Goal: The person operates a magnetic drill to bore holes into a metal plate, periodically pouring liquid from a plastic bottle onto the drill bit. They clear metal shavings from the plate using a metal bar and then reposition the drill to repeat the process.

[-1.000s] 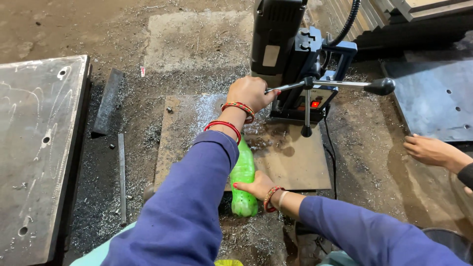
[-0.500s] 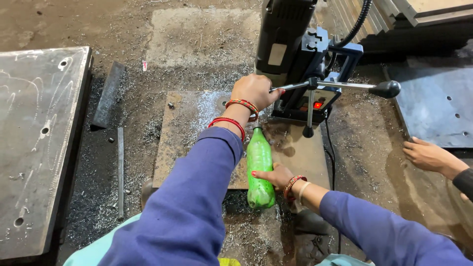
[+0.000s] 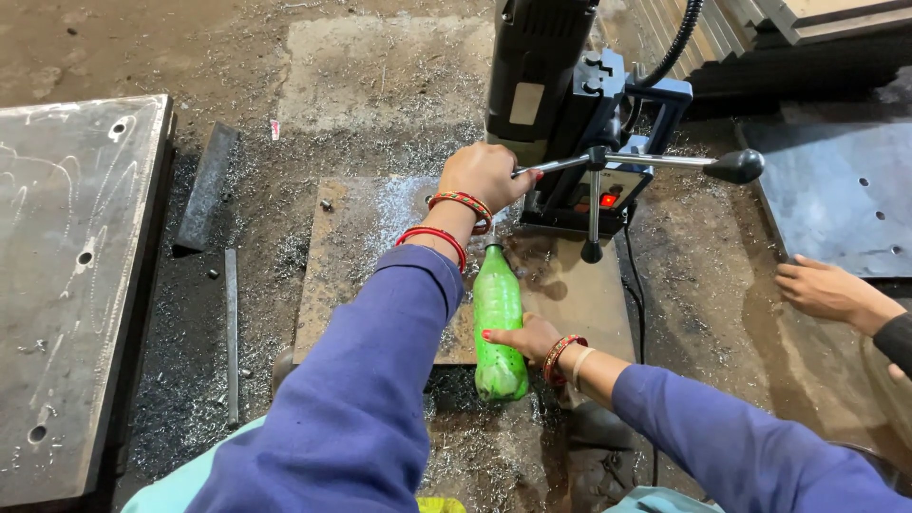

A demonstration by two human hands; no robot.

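Drilling a steel plate while wetting the cut from a bottle

The left hand (image 3: 489, 176) is closed around a feed handle (image 3: 655, 161) of the magnetic drill (image 3: 570, 114); the right hand (image 3: 527, 339) grips a green plastic bottle (image 3: 498, 323), tilted neck-first toward the bit. The drill stands on a rusty steel plate (image 3: 361, 256) strewn with metal chips. This looks like mid-feed; the next move calls for steady handle pressure and keeping the bottle's neck just beside the bit. A co-worker's hand (image 3: 831, 290) rests well apart at right.

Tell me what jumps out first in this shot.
The green plastic bottle stands out, held by the right hand over a rusty steel plate. Just above it, the left hand grips a feed handle of the black magnetic drill. Another person's hand rests at right.
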